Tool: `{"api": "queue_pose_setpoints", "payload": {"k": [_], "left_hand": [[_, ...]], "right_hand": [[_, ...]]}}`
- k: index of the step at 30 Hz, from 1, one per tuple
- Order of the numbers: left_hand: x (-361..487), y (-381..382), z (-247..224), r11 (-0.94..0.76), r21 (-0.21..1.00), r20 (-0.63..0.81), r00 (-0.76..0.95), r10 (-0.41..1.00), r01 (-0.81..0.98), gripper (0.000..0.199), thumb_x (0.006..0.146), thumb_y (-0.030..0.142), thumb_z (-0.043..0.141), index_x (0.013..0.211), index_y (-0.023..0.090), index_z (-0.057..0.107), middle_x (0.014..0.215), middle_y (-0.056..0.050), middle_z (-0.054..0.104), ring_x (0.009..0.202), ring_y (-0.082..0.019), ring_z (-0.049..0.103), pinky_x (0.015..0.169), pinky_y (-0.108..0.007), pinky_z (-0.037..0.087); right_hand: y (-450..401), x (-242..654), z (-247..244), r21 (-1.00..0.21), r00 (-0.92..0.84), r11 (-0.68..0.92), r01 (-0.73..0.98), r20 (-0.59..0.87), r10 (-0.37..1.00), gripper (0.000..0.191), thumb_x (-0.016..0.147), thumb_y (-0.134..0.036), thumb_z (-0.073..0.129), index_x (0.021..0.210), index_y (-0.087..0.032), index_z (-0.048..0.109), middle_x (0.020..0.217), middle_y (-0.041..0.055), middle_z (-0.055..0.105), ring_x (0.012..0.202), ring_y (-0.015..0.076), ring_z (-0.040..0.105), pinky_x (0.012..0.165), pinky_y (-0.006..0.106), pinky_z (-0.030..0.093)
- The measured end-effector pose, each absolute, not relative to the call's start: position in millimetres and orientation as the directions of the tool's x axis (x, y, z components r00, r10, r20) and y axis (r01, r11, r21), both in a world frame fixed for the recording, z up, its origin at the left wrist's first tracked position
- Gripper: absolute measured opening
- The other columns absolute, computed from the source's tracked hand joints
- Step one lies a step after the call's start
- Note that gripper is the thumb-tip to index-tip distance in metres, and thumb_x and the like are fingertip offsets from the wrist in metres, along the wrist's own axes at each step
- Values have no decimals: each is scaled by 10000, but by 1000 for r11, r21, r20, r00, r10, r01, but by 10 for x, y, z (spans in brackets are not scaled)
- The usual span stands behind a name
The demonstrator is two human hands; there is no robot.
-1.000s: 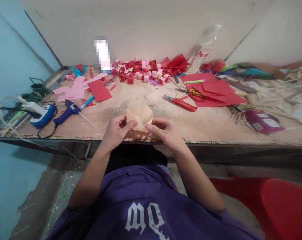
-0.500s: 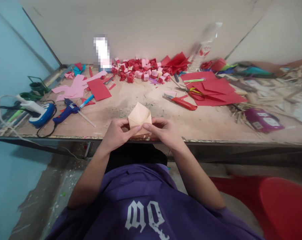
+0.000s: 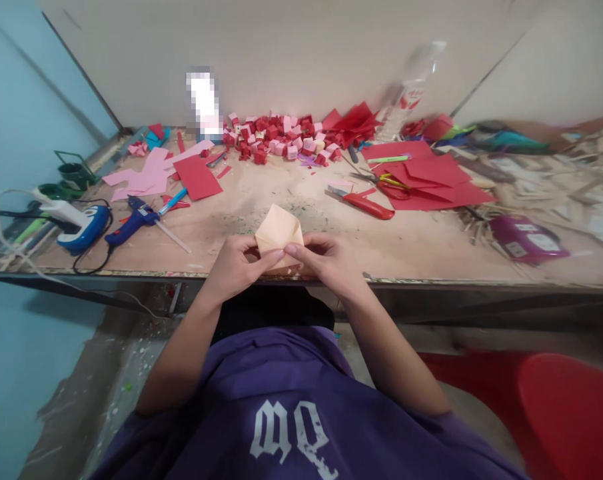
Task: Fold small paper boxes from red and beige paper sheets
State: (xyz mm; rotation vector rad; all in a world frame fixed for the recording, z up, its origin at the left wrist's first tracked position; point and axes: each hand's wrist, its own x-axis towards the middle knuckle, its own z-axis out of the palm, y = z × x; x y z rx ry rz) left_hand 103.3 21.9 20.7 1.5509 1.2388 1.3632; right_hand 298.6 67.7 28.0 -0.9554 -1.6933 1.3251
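Observation:
A folded piece of cream paper point(image 3: 279, 228) is held between my two hands just above the table's front edge. Its upper part rises to a point and creases run across it. My left hand point(image 3: 235, 265) grips its left side, with the thumb on the lower edge and the fingers bent behind. My right hand point(image 3: 327, 261) pinches the right side the same way, its thumb close to the left thumb. Behind the paper lie small green scraps. A red-handled utility knife point(image 3: 366, 204) rests on the table to the right.
Small red and pink paper boxes point(image 3: 281, 139) are heaped at the back. Left are a blue glue gun point(image 3: 134, 225), a blue power socket point(image 3: 88, 229) and pink paper point(image 3: 148, 172). Right are scissors point(image 3: 391, 185), red sheets point(image 3: 436, 173), a purple device point(image 3: 524, 239) and wood strips. A red stool point(image 3: 571, 407) stands lower right.
Both hands keep their grip on the cream paper. The thumbs and the paper have shifted only very slightly; everything else stays in place.

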Motion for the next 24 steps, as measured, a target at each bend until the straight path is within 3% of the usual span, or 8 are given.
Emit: {"api": "queue_pose_setpoints", "payload": {"k": [12,24], "left_hand": [[984,286,185,-221,974,227,-200,953,48,394,704,520,891,775,146,790,820,-74,804,738,-213,742,677,-307,605],[995,291,189,-271,956,290,-238,927,109,321,707,456,899,711,158,778,767,-58,792,710,-201,730,627,-276,584]], "right_hand": [[637,3042,328,-999,-441,24,27,10,898,381,792,-566,865,795,-191,802,697,32,723,595,150,623,539,256,487],[613,3006,316,-988,-386,112,102,64,920,350,843,-531,821,767,-190,805,683,37,721,606,152,619,523,255,499]]}}
